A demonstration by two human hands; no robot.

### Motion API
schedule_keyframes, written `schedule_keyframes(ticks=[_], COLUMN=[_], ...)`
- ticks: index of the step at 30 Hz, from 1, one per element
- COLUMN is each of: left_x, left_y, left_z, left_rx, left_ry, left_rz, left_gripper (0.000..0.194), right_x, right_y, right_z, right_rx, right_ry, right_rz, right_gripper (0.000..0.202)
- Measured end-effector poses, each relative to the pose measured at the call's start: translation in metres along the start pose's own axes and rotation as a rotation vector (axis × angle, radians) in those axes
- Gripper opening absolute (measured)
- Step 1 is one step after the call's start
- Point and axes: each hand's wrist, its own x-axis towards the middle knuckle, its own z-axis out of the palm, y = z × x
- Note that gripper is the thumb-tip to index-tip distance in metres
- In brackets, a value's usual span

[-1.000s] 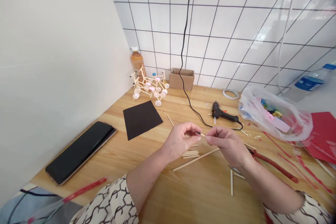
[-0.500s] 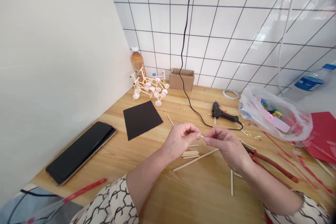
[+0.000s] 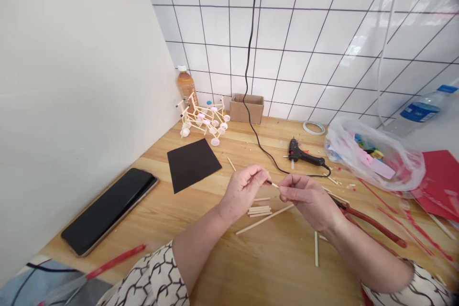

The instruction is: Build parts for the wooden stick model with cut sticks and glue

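Between my two hands, just above the table, is a short wooden stick [image 3: 274, 185] with a dark tip. My left hand [image 3: 244, 189] is closed in a pinch at its dark end. The fingertips of my right hand [image 3: 307, 198] pinch the pale end, covering part of it. Below them lie several short cut sticks [image 3: 259, 211] in a small row and a longer stick [image 3: 263, 220] set at a slant. Red-handled pliers [image 3: 376, 224] lie partly under my right wrist, with another stick [image 3: 316, 251] nearby.
Behind are a black glue gun [image 3: 306, 157] with its cord, wheeled stick models [image 3: 204, 118], a cardboard box [image 3: 246, 108] and a tea bottle [image 3: 186, 87]. Left lie black card [image 3: 193, 165] and a phone [image 3: 109, 211]. Right are a plastic bag [image 3: 409, 172], tape roll [image 3: 314, 127] and red sheet [image 3: 441, 181].
The dark tip of the short stick now shows at my left fingertips, and more of the stick is visible between the hands. My left hand has shifted slightly left; the view has moved a little.
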Motion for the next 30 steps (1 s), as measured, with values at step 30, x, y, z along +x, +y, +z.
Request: schedule_keyframes(ticks=[30], left_x=[-0.0005], left_y=[-0.0098], left_z=[0.0019], left_rx=[0.232], left_ry=[0.045], left_rz=[0.358], left_gripper=[0.010], right_x=[-0.0032], right_y=[0.0023], right_z=[-0.0021], right_rx=[-0.110], right_ry=[0.029], right_rz=[-0.161], right_gripper=[0.015])
